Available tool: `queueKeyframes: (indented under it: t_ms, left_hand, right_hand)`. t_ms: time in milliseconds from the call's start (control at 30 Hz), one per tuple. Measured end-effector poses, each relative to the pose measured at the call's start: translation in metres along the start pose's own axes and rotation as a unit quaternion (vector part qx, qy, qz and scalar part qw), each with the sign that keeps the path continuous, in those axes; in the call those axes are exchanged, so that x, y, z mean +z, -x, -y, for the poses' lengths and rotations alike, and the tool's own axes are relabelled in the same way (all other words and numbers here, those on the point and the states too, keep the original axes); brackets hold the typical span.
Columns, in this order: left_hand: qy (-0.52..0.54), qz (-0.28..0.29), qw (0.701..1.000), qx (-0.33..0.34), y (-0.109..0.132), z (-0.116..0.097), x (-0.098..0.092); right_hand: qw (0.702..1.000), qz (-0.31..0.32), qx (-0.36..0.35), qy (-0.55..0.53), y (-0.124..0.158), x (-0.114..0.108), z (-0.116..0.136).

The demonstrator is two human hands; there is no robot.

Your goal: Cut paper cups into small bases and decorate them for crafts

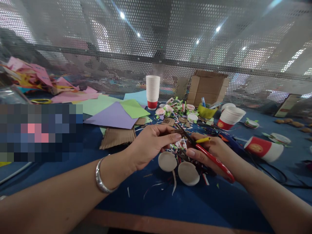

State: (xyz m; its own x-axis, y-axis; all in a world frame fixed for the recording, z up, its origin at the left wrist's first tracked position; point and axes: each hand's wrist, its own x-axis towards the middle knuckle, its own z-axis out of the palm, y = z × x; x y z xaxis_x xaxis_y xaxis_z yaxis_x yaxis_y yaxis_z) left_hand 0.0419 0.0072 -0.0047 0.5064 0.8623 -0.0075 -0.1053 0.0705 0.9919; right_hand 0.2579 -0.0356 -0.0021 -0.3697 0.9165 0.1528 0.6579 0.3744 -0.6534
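Observation:
My left hand (152, 143), with a silver bangle on its wrist, pinches a small brown piece of cardboard (179, 131) between thumb and fingers. My right hand (207, 151) is wrapped round red-handled scissors (214, 161), whose dark blades point up and left at that piece. A yellow stick (203, 140) shows by the right fingers. Below the hands lie two round white cup bottoms (188, 174), one beside the other. Thin paper scraps (177, 146) are scattered under and around both hands.
A tall stack of paper cups (153, 91) stands behind. Coloured sheets (113, 115) and corrugated cardboard (118, 138) lie left. Several small paper-and-leaf pieces (192, 117), a yellow-green bowl (206, 111), more cups (229, 117), a toppled cup (264, 148) and black cables (270, 169) are right.

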Motion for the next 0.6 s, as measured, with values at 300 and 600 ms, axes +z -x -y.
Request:
queueKeyframes:
  t_ms: [300, 600]
  left_hand:
    - [0.012, 0.008, 1.0, -0.007, 0.0004, -0.0003, 0.0006]
    - [0.062, 0.005, 0.998, 0.001, 0.0019, -0.001, 0.0036]
  right_hand:
    - [0.999, -0.029, 0.017, -0.027, 0.002, 0.0026, -0.0007]
    - [0.998, -0.05, 0.037, -0.018, 0.0025, 0.0055, 0.0043]
